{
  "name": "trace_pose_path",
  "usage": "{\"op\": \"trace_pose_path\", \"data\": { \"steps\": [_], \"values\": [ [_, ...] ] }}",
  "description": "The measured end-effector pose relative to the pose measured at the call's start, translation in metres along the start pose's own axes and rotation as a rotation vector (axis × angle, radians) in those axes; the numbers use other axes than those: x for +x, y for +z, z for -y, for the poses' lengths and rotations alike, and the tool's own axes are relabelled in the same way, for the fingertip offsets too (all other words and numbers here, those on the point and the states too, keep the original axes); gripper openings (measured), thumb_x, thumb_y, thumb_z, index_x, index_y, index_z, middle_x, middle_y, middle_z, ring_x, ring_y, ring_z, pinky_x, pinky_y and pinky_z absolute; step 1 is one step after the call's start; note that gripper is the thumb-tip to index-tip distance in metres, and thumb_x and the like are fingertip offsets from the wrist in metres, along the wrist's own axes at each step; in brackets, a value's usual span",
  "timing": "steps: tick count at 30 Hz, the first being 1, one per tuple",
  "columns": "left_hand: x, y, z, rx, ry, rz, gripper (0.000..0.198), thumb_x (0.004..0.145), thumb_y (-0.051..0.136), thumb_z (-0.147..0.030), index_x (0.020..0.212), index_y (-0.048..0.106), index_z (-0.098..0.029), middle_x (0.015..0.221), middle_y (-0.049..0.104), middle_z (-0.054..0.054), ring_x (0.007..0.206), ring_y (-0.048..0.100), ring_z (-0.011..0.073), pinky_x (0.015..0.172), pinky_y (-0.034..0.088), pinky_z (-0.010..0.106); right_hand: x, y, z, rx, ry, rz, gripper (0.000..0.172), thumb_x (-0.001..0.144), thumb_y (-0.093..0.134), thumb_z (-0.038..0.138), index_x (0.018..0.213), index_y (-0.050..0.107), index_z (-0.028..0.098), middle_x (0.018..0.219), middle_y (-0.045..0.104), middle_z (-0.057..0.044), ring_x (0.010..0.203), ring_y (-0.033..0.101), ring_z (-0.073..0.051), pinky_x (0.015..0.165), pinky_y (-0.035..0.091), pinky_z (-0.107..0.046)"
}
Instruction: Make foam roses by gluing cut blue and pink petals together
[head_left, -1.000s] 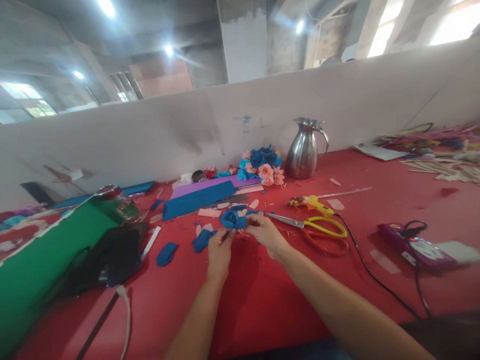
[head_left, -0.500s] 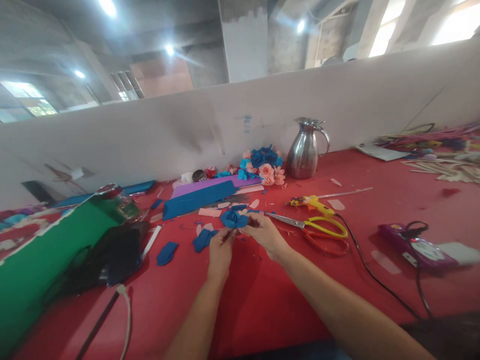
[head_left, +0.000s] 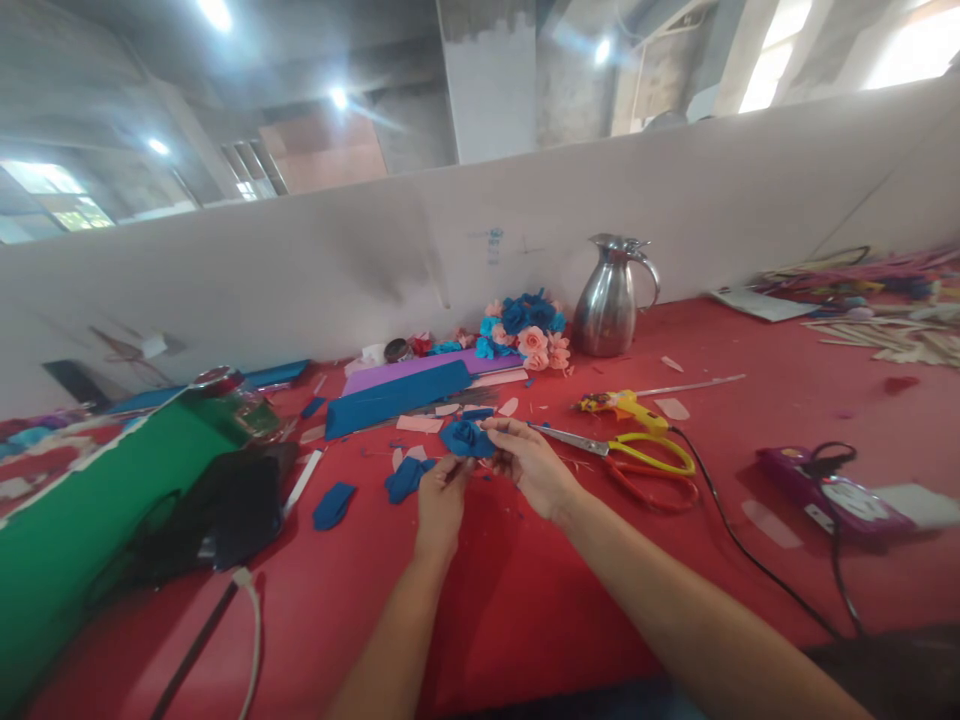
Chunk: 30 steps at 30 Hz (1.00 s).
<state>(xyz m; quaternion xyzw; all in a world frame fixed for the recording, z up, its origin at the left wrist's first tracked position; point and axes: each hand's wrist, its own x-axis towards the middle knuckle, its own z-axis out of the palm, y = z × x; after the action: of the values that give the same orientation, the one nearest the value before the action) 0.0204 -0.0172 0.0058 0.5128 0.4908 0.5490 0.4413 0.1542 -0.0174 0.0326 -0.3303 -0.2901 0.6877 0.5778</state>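
Between my two hands, above the red table, is a blue paper flower (head_left: 466, 437) with layered petals. My left hand (head_left: 442, 492) pinches it from below at its base. The fingers of my right hand (head_left: 523, 458) are closed on a petal at the flower's right edge. Loose blue paper petals (head_left: 407, 480) lie just left of my left hand, and a single blue petal (head_left: 334, 506) rests farther left. Scissors (head_left: 622, 450) with yellow and red handles lie right of my right hand, blades pointing toward it.
A bunch of paper flowers (head_left: 534, 335) stands by the wall, beside a steel jug (head_left: 611, 300). Blue paper (head_left: 397, 398) lies behind my hands. A yellow glue gun (head_left: 626, 404) trails a black cord on the right, near a purple box (head_left: 832, 490). A green panel (head_left: 112, 530) borders the left.
My right hand has shifted its fingers slightly up and over the flower's right petal. The left hand keeps its pinch, and the flower stays in nearly the same place.
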Motion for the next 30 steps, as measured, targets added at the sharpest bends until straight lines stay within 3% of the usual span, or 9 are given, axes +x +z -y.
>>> {"op": "trace_pose_path", "data": {
  "steps": [6, 11, 15, 19, 22, 25, 30],
  "values": [
    [0.0, -0.001, 0.002, -0.002, 0.019, -0.002, 0.017, 0.066, 0.068, -0.033, 0.064, 0.069, -0.015, 0.063, 0.06, -0.001, 0.064, 0.046, 0.0128, 0.063, 0.037, 0.023, -0.001, 0.002, 0.0, -0.032, -0.08, -0.022, 0.035, 0.058, 0.077, 0.036, 0.084, 0.062, 0.019, 0.067, 0.063, 0.003, 0.051, 0.053, -0.008, 0.052, 0.039, -0.022],
    [0.001, -0.001, 0.003, 0.018, 0.015, -0.035, 0.016, 0.066, 0.068, -0.032, 0.063, 0.068, -0.016, 0.061, 0.059, -0.002, 0.062, 0.046, 0.012, 0.062, 0.037, 0.023, 0.001, 0.001, -0.001, -0.115, -0.149, -0.124, 0.025, 0.064, 0.067, 0.038, 0.078, 0.058, 0.02, 0.063, 0.058, 0.004, 0.051, 0.049, -0.01, 0.052, 0.037, -0.024],
    [0.002, -0.001, 0.005, 0.017, 0.017, -0.062, 0.016, 0.065, 0.069, -0.032, 0.063, 0.068, -0.016, 0.06, 0.061, -0.001, 0.061, 0.049, 0.0128, 0.06, 0.038, 0.023, -0.005, 0.002, -0.003, -0.485, -0.552, -0.252, 0.015, 0.072, 0.058, 0.031, 0.084, 0.055, 0.022, 0.077, 0.057, 0.0, 0.065, 0.053, -0.014, 0.061, 0.042, -0.028],
    [0.001, -0.002, 0.004, -0.039, 0.012, -0.023, 0.014, 0.062, 0.068, -0.03, 0.067, 0.07, -0.016, 0.066, 0.066, 0.001, 0.065, 0.054, 0.0151, 0.064, 0.042, 0.025, -0.012, 0.005, -0.008, -0.972, -0.886, -0.186, 0.032, 0.069, 0.064, 0.022, 0.1, 0.054, 0.023, 0.102, 0.058, -0.007, 0.096, 0.053, -0.022, 0.082, 0.045, -0.037],
    [0.0, -0.002, 0.003, -0.023, 0.04, 0.002, 0.014, 0.063, 0.065, -0.028, 0.069, 0.071, -0.017, 0.068, 0.068, 0.002, 0.068, 0.057, 0.017, 0.067, 0.044, 0.026, -0.016, 0.007, -0.012, -1.175, -0.972, -0.16, 0.025, 0.073, 0.064, 0.019, 0.097, 0.056, 0.023, 0.105, 0.058, -0.008, 0.1, 0.052, -0.024, 0.087, 0.044, -0.039],
    [0.0, -0.002, 0.003, -0.02, 0.035, 0.011, 0.013, 0.064, 0.064, -0.026, 0.069, 0.071, -0.016, 0.067, 0.068, 0.001, 0.066, 0.057, 0.0166, 0.066, 0.044, 0.026, -0.018, 0.007, -0.012, -1.269, -1.01, -0.222, 0.017, 0.078, 0.063, 0.022, 0.094, 0.057, 0.022, 0.103, 0.059, -0.007, 0.098, 0.052, -0.023, 0.085, 0.042, -0.038],
    [0.0, -0.001, 0.004, -0.035, 0.03, 0.054, 0.011, 0.063, 0.064, -0.024, 0.068, 0.071, -0.016, 0.066, 0.069, 0.002, 0.068, 0.059, 0.0175, 0.066, 0.046, 0.027, -0.022, 0.008, -0.009, -1.414, -1.031, -0.322, 0.017, 0.08, 0.065, 0.032, 0.093, 0.059, 0.022, 0.105, 0.06, -0.007, 0.098, 0.05, -0.024, 0.085, 0.038, -0.038]
  ]
}}
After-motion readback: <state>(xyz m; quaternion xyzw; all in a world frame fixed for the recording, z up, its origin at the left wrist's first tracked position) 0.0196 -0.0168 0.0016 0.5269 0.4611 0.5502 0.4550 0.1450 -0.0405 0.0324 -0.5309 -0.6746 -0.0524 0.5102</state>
